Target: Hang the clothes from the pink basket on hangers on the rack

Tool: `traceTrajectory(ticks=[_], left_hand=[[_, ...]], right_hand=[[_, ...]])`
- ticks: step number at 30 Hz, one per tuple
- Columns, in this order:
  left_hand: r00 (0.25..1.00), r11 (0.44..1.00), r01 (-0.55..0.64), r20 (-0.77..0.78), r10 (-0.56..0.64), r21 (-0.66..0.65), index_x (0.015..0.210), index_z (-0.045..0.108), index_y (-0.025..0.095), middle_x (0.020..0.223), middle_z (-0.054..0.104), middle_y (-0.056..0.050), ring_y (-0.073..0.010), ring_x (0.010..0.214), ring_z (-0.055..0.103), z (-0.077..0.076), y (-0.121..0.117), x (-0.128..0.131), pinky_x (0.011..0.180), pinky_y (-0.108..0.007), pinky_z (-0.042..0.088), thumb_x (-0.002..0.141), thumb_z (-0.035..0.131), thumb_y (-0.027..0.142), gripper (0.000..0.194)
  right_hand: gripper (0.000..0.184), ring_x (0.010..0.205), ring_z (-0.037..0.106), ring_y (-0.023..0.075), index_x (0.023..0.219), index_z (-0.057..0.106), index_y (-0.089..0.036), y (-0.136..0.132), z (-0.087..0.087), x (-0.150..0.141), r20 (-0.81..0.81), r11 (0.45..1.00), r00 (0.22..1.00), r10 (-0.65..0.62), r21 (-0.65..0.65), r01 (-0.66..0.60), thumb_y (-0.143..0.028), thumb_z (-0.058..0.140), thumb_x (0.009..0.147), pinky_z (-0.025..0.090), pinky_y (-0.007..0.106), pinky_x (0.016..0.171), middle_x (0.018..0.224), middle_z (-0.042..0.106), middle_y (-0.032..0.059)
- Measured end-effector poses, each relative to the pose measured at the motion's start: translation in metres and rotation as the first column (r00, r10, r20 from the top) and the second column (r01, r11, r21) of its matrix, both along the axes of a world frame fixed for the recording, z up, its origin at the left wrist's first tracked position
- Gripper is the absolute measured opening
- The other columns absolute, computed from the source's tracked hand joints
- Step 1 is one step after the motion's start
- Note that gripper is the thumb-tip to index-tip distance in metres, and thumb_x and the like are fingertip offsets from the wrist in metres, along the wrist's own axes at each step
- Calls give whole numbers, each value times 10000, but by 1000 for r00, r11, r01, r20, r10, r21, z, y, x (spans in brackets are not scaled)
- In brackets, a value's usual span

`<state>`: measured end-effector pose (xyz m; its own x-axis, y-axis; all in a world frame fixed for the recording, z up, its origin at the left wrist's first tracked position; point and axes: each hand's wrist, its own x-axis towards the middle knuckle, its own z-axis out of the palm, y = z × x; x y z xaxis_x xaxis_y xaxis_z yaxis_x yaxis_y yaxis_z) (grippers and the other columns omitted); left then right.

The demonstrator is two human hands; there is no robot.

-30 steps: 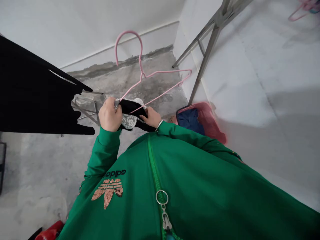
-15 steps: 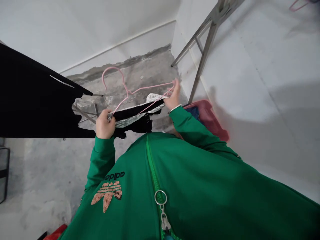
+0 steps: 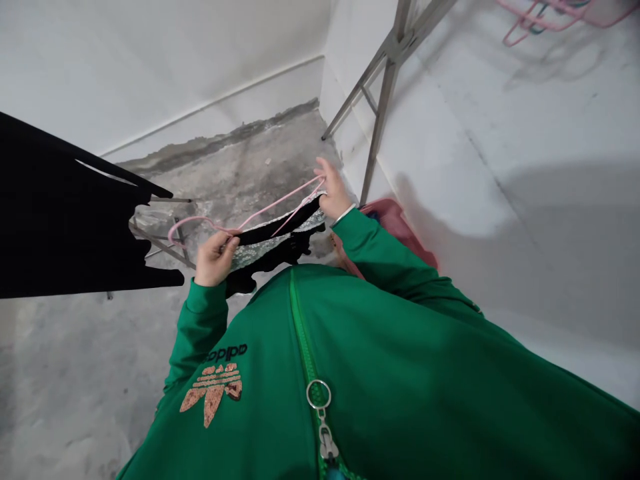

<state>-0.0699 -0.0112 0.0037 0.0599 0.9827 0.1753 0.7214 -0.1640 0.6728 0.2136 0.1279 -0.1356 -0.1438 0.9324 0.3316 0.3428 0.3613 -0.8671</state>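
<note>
Pink basket (image 3: 401, 231), inside mostly hidden; right hand (image 3: 335, 191) holding black garment (image 3: 257, 235).

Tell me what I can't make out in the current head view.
Head view:
- One end of the pink hanger: hidden at the left hand and lace-trimmed garment.
- Part of the pink basket: behind the right sleeve.
- Upper-right hangers: cut off by the top edge.
- Black cloth: cut off by the left edge.

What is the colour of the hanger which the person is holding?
The hanger is pink, best seen in the head view.
</note>
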Motion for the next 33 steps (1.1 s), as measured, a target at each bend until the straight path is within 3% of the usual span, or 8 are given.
traceTrajectory(ticks=[4, 10, 13, 17, 20, 24, 28, 33], left_hand=[[999, 999, 26, 40, -27, 18, 838, 695, 174, 874, 735, -48, -169, 785, 669, 9, -2, -14, 701, -261, 517, 841, 564, 363, 230], [990, 991, 129, -66, -127, 31, 682, 628, 175, 854, 730, -57, -179, 813, 678, 10, 3, -14, 719, -276, 525, 854, 525, 338, 258], [970, 989, 104, -231, -77, 104, 783, 662, 178, 863, 704, -65, -179, 844, 658, 5, 5, -9, 729, -272, 497, 882, 484, 324, 250], [863, 982, -23, -493, 113, 185, 840, 678, 179, 720, 580, -62, -174, 688, 568, 0, 5, -1, 592, -264, 382, 895, 466, 324, 262], [811, 953, -145, -521, 268, 265, 890, 686, 172, 675, 480, -48, -163, 623, 479, -1, 6, 1, 589, -276, 322, 900, 458, 300, 262], [808, 906, -242, -445, 386, 348, 951, 690, 172, 667, 410, -31, -154, 614, 414, 2, 4, -5, 626, -293, 314, 908, 452, 316, 281], [821, 905, -229, -428, 377, 358, 875, 694, 178, 654, 379, -19, -144, 608, 400, 5, 3, -12, 641, -296, 325, 907, 458, 330, 283], [820, 908, -178, -452, 350, 380, 797, 685, 187, 645, 405, -29, -155, 610, 435, 11, 4, -10, 639, -307, 361, 900, 463, 331, 284]], right_hand=[[624, 1206, 525, 266, 1348, 414, -186, 12, -10, 16, 51, 988, 996, -72, -133, 78, -139, 522, 736, 478, 493, 1001, 1447, 367, 152], [416, 944, 599, 208, 1094, 581, -172, 16, 7, 21, 147, 984, 987, -56, -157, 79, -118, 515, 686, 530, 396, 840, 1288, 527, 128], [384, 829, 588, 174, 1019, 601, -156, 14, 15, 21, 186, 982, 981, -54, -167, 85, -81, 491, 660, 519, 360, 795, 1221, 556, 117], [400, 747, 560, 163, 966, 624, -129, 2, 29, 18, 265, 990, 964, -36, -123, 71, -51, 467, 607, 495, 352, 776, 1087, 592, 113], [387, 837, 576, 200, 952, 647, -123, -18, 50, 18, 299, 992, 946, 123, -6, -127, -82, 487, 603, 476, 360, 807, 1011, 618, 116], [368, 837, 589, 176, 1106, 630, -161, -41, 81, 30, 293, 887, 861, 415, 78, -455, -209, 516, 759, 477, 329, 790, 1089, 636, 98], [376, 829, 590, 184, 1210, 584, -180, -32, 87, 45, 354, 927, 895, 271, 154, -342, -324, 483, 877, 472, 374, 825, 1208, 606, 116], [387, 1057, 531, 276, 1181, 616, -153, -11, 68, 35, 547, 877, 811, 207, 264, -401, -379, 479, 898, 406, 444, 918, 1146, 648, 130]])
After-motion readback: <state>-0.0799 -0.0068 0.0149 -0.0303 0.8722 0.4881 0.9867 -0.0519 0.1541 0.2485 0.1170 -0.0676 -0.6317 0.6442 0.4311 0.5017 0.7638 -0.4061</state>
